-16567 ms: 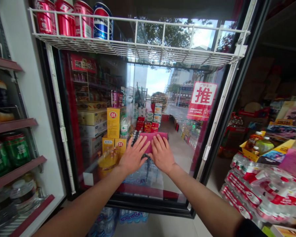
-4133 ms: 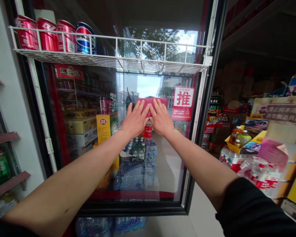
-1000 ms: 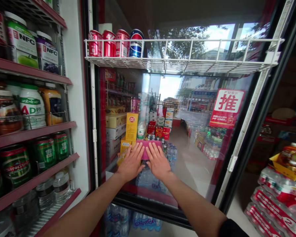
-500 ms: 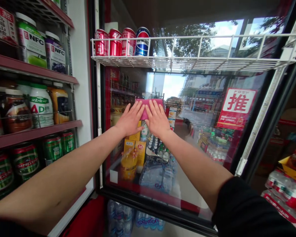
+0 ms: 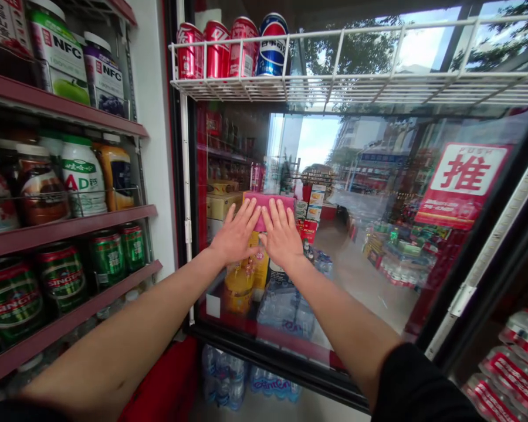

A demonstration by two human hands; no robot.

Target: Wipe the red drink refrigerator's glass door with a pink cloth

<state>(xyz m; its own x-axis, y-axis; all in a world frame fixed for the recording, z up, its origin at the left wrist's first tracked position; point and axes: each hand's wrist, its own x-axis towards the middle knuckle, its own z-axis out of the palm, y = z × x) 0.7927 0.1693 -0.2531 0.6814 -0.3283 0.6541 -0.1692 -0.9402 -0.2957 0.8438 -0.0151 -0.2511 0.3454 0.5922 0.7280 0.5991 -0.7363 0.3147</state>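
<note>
My left hand (image 5: 236, 234) and my right hand (image 5: 282, 235) lie flat, side by side, fingers stretched out, pressing a pink cloth (image 5: 268, 204) against the inside glass of the open cooler door (image 5: 378, 246). Only the cloth's upper edge shows above my fingertips. The hands sit left of the pane's middle, well below the white wire door rack (image 5: 378, 88).
The wire rack holds red cans (image 5: 217, 50) and a blue can (image 5: 270, 47) at its left end. A red sign (image 5: 464, 184) hangs on the glass at right. Cooler shelves (image 5: 70, 220) at left carry bottles and green cans. Bottled-water packs (image 5: 506, 375) lie at lower right.
Over the last second both hands slid the cloth up the glass, then a little back down. The view has moved closer to the door and tilted down.
</note>
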